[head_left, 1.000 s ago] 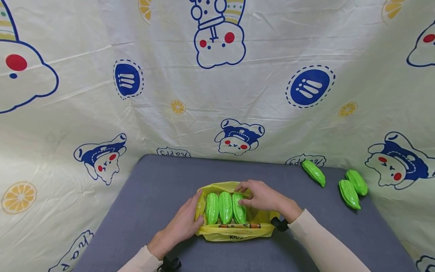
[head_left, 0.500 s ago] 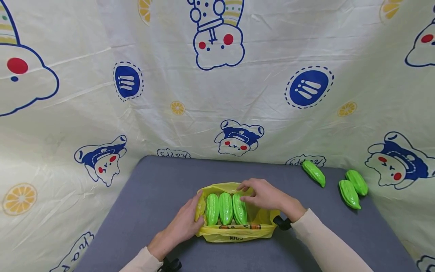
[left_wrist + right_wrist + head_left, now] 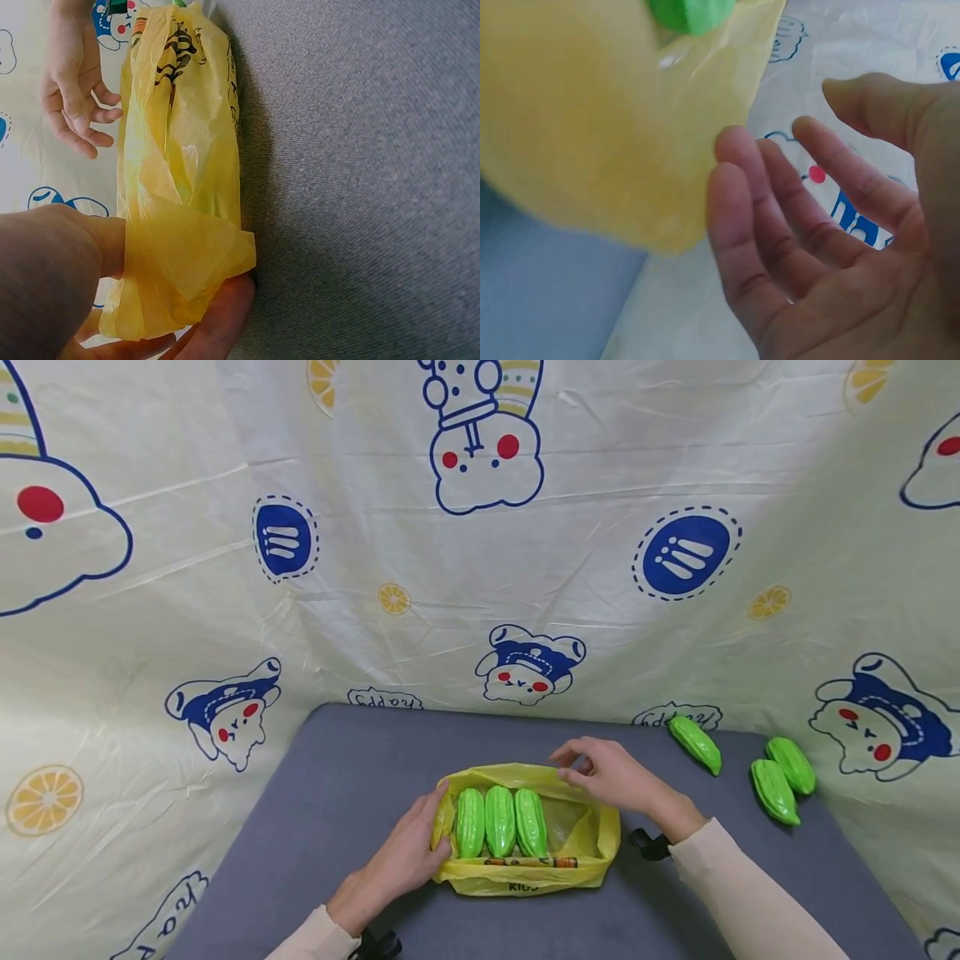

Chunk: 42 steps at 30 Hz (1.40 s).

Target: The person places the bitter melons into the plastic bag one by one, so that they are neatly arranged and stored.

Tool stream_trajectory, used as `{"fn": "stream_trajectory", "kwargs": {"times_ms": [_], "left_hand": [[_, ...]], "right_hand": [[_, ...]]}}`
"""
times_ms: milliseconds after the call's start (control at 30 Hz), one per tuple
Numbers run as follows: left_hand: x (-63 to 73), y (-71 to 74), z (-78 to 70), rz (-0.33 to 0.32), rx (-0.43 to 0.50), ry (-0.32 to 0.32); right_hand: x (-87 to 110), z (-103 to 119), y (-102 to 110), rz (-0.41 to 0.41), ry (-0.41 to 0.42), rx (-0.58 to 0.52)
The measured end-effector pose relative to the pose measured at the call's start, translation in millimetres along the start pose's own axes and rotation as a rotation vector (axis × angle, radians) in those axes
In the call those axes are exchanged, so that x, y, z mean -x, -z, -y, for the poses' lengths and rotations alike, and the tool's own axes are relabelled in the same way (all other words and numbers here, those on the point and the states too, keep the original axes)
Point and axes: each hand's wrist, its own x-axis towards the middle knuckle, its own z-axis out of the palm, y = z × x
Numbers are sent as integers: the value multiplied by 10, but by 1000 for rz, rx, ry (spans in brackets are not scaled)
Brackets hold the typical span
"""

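A yellow plastic bag (image 3: 558, 877) with printing on its near side lies with its mouth facing up. Inside it three bright green bitter melons (image 3: 500, 821) stand side by side toward the left. My left hand (image 3: 405, 847) grips the bag's left end; in the left wrist view the thumb and fingers (image 3: 225, 315) bracket the folded plastic. Over the back right rim hovers my right hand (image 3: 615, 777), its fingers loosely bent with nothing between them. In the right wrist view its fingertips (image 3: 731, 187) are right beside the yellow plastic.
On the grey table (image 3: 375, 743), toward the back right, lies one bitter melon (image 3: 695, 745). Farther right, a near bitter melon (image 3: 775, 792) and a far bitter melon (image 3: 791, 766) lie against each other. A printed white sheet (image 3: 450, 552) hangs behind the table.
My right hand has let go of the rightmost bitter melon in the bag and moved up and right, away from it. The left hand stays at the bag's end.
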Motion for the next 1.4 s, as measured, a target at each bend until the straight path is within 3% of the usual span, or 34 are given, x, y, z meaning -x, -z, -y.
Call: {"fn": "stream_trajectory", "kwargs": {"times_ms": [467,933,1167,1400], "left_hand": [[-1,16,4,11,21,6],[-12,7,14,7,13,2],[1,-17,26,30,14,23],[-7,-6,26,32,11,20]], "right_hand": [[45,-528,164,-184,-116,-10],[200,-1226,334,-357,-184,58],[348,-1588,360,-389,-262,74],[433,-1816,425,-352,-341,71]]}}
